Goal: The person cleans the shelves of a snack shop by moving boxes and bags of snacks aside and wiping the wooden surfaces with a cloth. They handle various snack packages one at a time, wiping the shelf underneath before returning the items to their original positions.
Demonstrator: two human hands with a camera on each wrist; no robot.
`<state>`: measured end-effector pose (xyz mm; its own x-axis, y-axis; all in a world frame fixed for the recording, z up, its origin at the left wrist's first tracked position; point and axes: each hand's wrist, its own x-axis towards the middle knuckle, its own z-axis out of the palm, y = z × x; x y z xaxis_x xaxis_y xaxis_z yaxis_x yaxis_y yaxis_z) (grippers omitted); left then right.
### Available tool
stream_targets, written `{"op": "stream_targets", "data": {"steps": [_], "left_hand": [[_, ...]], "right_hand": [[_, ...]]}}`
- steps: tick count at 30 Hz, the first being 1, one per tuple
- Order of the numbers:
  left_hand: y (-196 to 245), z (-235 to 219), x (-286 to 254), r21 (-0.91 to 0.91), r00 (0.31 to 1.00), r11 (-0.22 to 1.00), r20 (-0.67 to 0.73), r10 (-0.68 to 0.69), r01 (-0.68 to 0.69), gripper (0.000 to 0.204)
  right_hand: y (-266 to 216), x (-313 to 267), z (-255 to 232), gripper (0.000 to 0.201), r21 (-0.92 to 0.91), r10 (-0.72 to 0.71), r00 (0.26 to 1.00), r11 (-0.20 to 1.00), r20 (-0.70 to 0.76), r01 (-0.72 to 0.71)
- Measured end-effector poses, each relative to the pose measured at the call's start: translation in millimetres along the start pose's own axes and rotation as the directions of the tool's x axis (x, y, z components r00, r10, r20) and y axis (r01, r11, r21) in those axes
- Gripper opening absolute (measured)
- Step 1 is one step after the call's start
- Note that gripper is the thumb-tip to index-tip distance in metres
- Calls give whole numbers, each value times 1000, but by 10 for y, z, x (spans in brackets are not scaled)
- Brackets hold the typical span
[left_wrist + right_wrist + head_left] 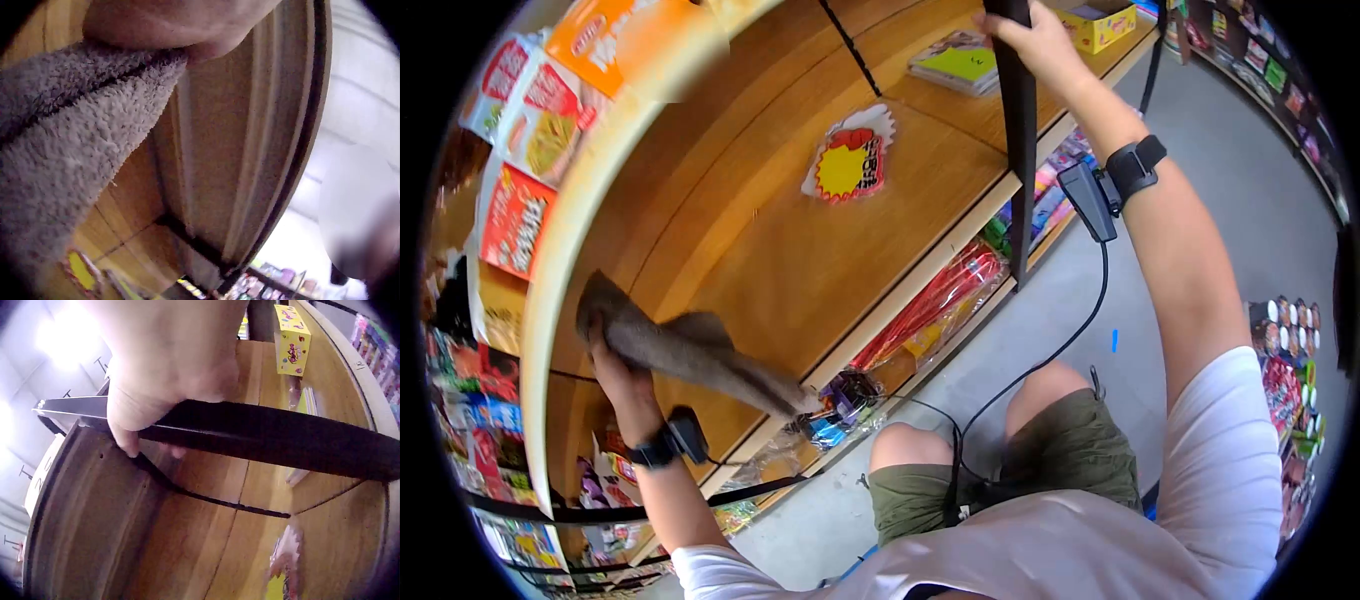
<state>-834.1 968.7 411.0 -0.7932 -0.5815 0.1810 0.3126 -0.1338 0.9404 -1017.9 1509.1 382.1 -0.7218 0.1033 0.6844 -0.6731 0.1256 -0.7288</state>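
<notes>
Grey towel [690,352] lies bunched under the left hand [615,375] at the lower left of the bare wooden shelf [800,260] (its tail reaching the front edge), while the right hand [1040,40] grips the black upright [1020,150].

The cloth [690,352] lies on the wooden shelf [800,260], toward its left front, under the left hand [615,365]. Further right on the same shelf lies a star-shaped tag [850,160], with a flat packet [960,65] behind it and a box [1100,22] at the far right. The right hand [1030,35] grips the upright post [1020,150] at the shelf's front edge. Packets [930,305] fill the shelf below.
</notes>
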Motion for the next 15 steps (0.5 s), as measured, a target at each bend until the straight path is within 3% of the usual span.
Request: {"op": "stream_targets", "data": {"steps": [1,3,4,6,7,8,10,11,13,14,15], "left_hand": [[-114,25,-29,111,995,989,-17,102,-100,46],[-245,157,-62,329,954,902,-17,300,-278,43],[-317,80,-16,532,884,724,113,453,-439,42],[-477,-196,155,739,679,185,450,581,-648,38],[-428,-175,195,722,633,11,599,490,-692,36],[-374,-123,251,696,625,-19,656,422,-718,35],[-301,69,344,633,592,-70,753,285,-771,34],[-408,179,380,696,751,282,608,258,-660,31],[-619,611,52,694,898,620,439,38,-366,29],[-767,808,-154,659,926,730,365,-99,-181,29],[-940,932,-312,774,851,561,479,-216,-293,30]], "right_hand": [[80,0,67,14,88,-26,996,996,-82,33],[106,-7,99,13,64,-32,989,997,-143,41],[80,-39,126,12,63,-14,985,998,-170,25],[13,-61,147,13,49,5,983,999,-182,4],[-37,-76,151,12,43,2,984,999,-177,6],[-60,-83,140,12,34,-5,985,999,-175,11],[-4,-51,107,11,74,-33,992,996,-124,43],[49,-59,89,11,97,-52,994,993,-100,61],[104,-80,52,14,184,0,999,983,-35,7],[183,-108,33,17,220,40,999,974,28,-45],[288,-104,48,22,246,-63,998,968,17,57]]}}
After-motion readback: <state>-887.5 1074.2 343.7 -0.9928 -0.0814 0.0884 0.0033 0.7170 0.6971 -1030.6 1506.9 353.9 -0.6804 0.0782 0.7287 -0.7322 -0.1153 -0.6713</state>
